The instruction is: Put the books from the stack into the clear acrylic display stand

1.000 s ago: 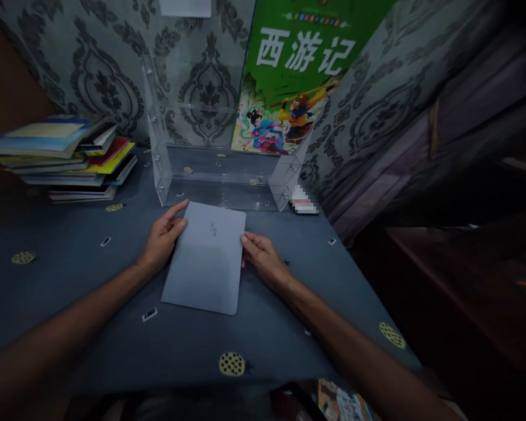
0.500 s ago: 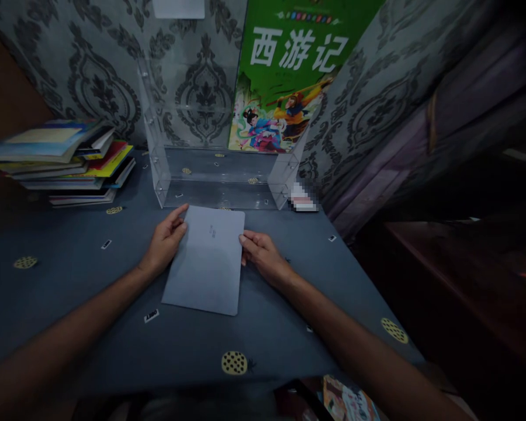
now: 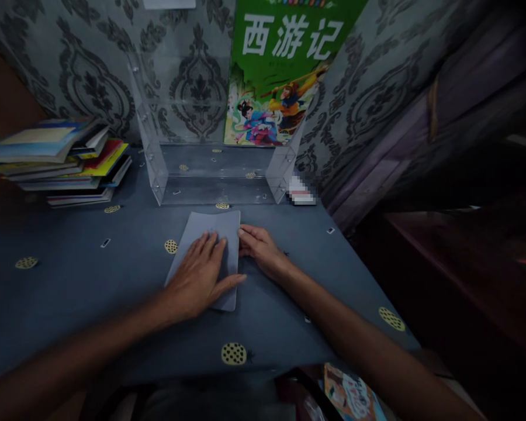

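Observation:
A thin pale grey notebook with rounded right corners lies on the patterned blue tablecloth in front of me. Across its cover rests my left hand, palm down, fingers stretched and thumb reaching past the right edge. My right hand pinches the notebook's right edge between thumb and fingers. Beyond it stands a clear acrylic rack, which holds a green picture book upright on the right of its upper tier.
A stack of books stands at the back left. Beside the rack's right foot lies a small blurred white item. Another colourful book shows below the table's front edge. A purple curtain hangs at the right.
My left hand has let go of the notebook's left edge and moved right, onto the cover. My right hand keeps its pinch on the right edge.

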Tool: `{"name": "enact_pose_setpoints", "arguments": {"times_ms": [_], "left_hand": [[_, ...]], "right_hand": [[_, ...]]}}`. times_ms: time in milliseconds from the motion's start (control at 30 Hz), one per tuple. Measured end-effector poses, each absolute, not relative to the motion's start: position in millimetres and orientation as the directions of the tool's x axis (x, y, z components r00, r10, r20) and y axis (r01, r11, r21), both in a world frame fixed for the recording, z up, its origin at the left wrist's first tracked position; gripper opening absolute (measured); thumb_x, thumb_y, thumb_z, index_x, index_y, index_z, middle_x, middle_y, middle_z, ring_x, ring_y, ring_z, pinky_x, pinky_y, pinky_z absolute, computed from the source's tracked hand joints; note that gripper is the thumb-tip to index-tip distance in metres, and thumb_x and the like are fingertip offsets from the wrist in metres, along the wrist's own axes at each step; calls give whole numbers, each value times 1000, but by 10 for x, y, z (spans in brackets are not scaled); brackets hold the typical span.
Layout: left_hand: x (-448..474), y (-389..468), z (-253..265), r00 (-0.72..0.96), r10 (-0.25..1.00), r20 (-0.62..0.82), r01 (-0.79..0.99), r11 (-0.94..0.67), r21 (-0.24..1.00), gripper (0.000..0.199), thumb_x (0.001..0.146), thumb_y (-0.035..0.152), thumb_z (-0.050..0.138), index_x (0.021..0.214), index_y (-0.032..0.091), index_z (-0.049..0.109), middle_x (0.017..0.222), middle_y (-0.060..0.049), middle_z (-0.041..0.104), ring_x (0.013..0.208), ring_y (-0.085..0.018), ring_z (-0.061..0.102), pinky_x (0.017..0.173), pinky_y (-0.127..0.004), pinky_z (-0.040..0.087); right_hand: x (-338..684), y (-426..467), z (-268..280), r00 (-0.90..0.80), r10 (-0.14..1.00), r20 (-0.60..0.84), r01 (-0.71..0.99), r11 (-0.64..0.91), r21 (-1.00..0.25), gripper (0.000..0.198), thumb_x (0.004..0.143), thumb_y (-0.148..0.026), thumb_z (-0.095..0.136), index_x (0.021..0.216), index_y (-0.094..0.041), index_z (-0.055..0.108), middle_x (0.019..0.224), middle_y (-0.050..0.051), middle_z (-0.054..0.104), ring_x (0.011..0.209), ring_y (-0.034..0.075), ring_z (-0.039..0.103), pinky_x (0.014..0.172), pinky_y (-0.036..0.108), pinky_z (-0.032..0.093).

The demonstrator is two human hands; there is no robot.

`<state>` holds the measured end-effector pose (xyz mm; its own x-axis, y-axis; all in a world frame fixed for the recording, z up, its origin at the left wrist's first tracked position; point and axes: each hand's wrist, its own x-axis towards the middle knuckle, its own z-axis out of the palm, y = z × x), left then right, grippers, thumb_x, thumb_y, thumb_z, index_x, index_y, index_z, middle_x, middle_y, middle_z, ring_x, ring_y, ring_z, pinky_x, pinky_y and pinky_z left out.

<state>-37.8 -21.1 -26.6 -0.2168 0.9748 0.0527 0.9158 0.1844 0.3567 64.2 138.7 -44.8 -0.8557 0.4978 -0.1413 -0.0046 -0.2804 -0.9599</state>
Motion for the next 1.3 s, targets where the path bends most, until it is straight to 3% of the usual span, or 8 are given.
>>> {"name": "enact_pose_setpoints", "arguments": {"times_ms": [133, 267, 500, 867, 1000, 1133, 1233, 1300], "left_hand": [[-347, -151, -118, -246, 968, 50, 903, 211, 375, 78, 90, 72, 48, 136, 9, 51, 151, -26, 47, 143, -41, 42, 115, -56, 36], [-298, -84, 25, -223, 974, 40, 918, 196, 345, 53, 89, 58, 62, 115, 12, 55, 123, -21, 62, 119, -38, 58, 100, -53, 47], [-334, -114, 147, -245, 969, -32, 867, 233, 440, 22, 93, 40, 53, 100, 20, 49, 104, -11, 64, 99, -31, 63, 87, -45, 49], [-608, -200, 193, -217, 974, -62, 685, 197, 701, 29, 91, 45, 38, 74, 23, 46, 74, 0, 59, 69, -19, 56, 65, -32, 41], [-666, -212, 222, -207, 975, -77, 618, 191, 763, 33, 92, 48, 39, 74, 22, 48, 78, -1, 62, 72, -18, 57, 65, -30, 43], [-606, -220, 178, -204, 977, -64, 645, 183, 742, 33, 93, 47, 39, 74, 23, 49, 79, -2, 63, 76, -21, 61, 71, -33, 47], [-520, -251, 98, -222, 975, 12, 680, 146, 719, 33, 94, 49, 44, 77, 23, 54, 92, -7, 70, 105, -30, 65, 88, -41, 49], [-511, -279, 42, -225, 973, 54, 682, 118, 722, 32, 93, 52, 49, 83, 23, 59, 109, -10, 71, 126, -33, 57, 100, -46, 46]], "right_hand": [[656, 1392, -426, -862, 483, -153, -6, -310, -951, 31, 76, -47, 73, 85, -17, 69, 66, 1, 69, 56, 12, 63, 52, 22, 51], [664, 1385, -400, -877, 460, -137, -17, -315, -949, 32, 70, -43, 77, 88, -17, 70, 67, 0, 70, 54, 12, 63, 50, 22, 53], [662, 1368, -387, -889, 444, -114, -30, -305, -952, 32, 72, -44, 79, 89, -18, 69, 69, 0, 73, 54, 11, 65, 50, 20, 53], [663, 1383, -414, -899, 426, -97, -36, -293, -955, 30, 82, -44, 73, 94, -16, 69, 76, 5, 75, 62, 13, 69, 52, 21, 54], [661, 1384, -406, -891, 438, -122, -21, -307, -952, 27, 83, -40, 73, 94, -16, 69, 72, 4, 73, 63, 14, 68, 51, 20, 53], [660, 1384, -392, -890, 435, -135, -16, -326, -945, 29, 84, -44, 73, 88, -16, 67, 72, 4, 73, 60, 13, 67, 50, 20, 53], [664, 1379, -385, -887, 445, -121, -32, -322, -946, 36, 80, -52, 75, 85, -17, 67, 68, 1, 71, 56, 11, 64, 49, 20, 53], [666, 1376, -381, -888, 447, -109, -36, -303, -952, 38, 75, -51, 80, 87, -17, 67, 64, -2, 69, 54, 10, 62, 49, 20, 52]]}}
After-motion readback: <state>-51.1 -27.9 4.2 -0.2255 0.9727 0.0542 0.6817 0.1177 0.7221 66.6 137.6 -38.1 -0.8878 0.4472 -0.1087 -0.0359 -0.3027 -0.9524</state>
